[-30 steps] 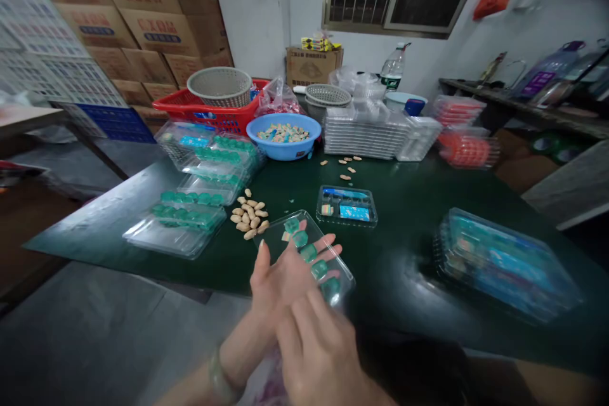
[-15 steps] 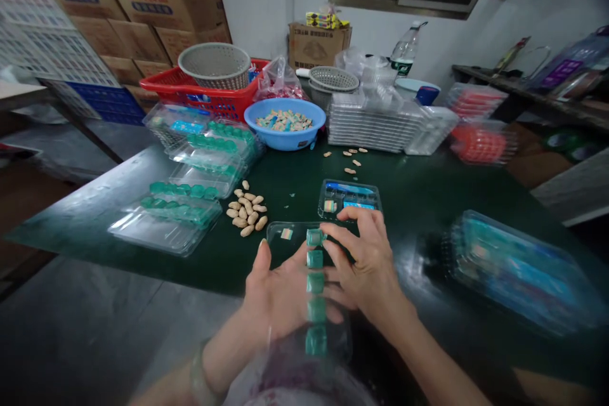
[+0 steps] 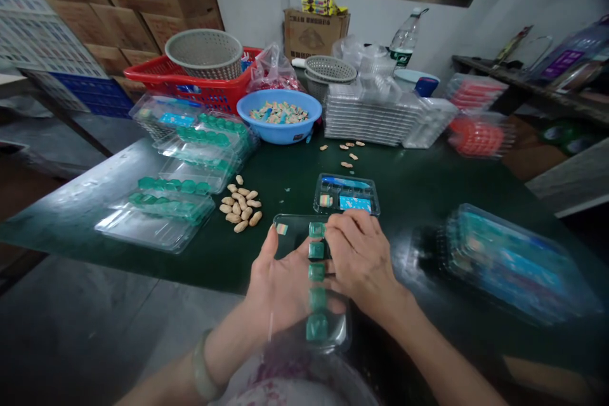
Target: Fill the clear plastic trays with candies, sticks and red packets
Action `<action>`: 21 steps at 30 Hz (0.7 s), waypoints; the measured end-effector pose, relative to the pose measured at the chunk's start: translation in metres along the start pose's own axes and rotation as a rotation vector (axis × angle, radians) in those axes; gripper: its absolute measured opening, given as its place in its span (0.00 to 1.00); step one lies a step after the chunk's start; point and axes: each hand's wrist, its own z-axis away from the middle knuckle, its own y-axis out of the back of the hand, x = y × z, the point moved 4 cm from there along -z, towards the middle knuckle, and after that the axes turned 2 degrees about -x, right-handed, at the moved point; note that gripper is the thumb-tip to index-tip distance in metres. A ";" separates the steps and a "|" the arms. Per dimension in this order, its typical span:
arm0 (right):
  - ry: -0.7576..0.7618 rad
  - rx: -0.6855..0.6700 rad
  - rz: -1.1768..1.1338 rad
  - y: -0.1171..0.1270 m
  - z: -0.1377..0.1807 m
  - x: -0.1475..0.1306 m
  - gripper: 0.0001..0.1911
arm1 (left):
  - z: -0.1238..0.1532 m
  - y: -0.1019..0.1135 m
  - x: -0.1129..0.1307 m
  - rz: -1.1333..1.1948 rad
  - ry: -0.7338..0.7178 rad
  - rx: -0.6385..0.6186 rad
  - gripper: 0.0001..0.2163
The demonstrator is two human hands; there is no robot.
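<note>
A clear plastic blister tray [image 3: 295, 231] with a row of teal inserts [image 3: 316, 279] lies at the near edge of the dark green table [image 3: 409, 196]. My left hand [image 3: 278, 285] supports it from beneath, palm up, thumb raised at its left side. My right hand [image 3: 361, 263] lies on top of its right half, fingers curled down onto the plastic. Just beyond sits a smaller filled tray [image 3: 346, 195] with blue packets. A pile of peanuts [image 3: 240, 206] lies to the left.
Stacks of teal-fitted trays [image 3: 166, 209] stand at left, a blue bowl of small pieces [image 3: 279, 115] and a red basket [image 3: 190, 85] behind, a pile of empty clear trays [image 3: 375, 124] at back. Filled packs [image 3: 509, 263] lie at right. Cartons line the wall.
My right hand has come from below the tray up onto its right half. The tray has turned from slanted to pointing straight away from me.
</note>
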 end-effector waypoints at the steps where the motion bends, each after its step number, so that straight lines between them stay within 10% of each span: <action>1: 0.056 -0.026 -0.012 -0.002 0.000 0.000 0.09 | -0.001 0.000 0.000 -0.009 0.002 0.000 0.35; 11: 0.152 -0.299 -0.017 0.001 -0.009 0.004 0.07 | -0.004 -0.009 0.011 -0.084 0.000 -0.010 0.33; 21: -0.127 -0.036 -0.358 0.004 -0.004 0.016 0.12 | -0.004 -0.015 0.010 -0.040 -0.035 0.003 0.33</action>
